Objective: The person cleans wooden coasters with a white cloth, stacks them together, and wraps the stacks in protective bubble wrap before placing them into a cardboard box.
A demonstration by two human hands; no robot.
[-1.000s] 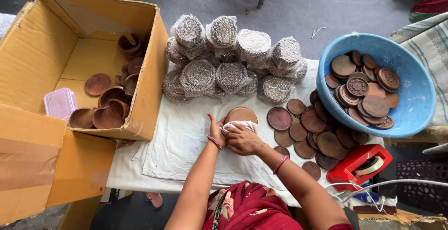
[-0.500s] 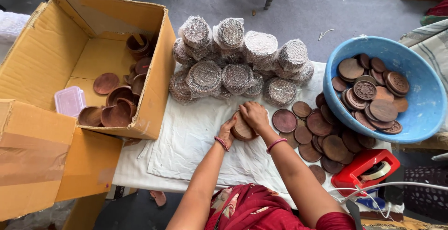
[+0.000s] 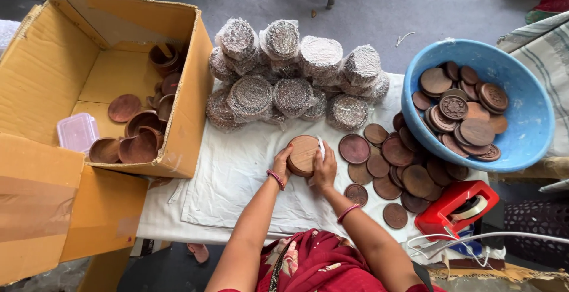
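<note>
Fingers (image 3: 283, 160) grip round wood box (image 3: 303, 154).

head view, steeply downward, close over table (image 3: 231, 173)

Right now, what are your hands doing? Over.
Left hand and right hand grip round wooden piece, one each side. White cloth under right fingers. Loose wooden discs lie alongside.

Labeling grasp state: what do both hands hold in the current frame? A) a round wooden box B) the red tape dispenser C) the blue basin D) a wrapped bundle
A: the left hand and right hand clasp the round wooden box from either side over the white cloth.
</note>
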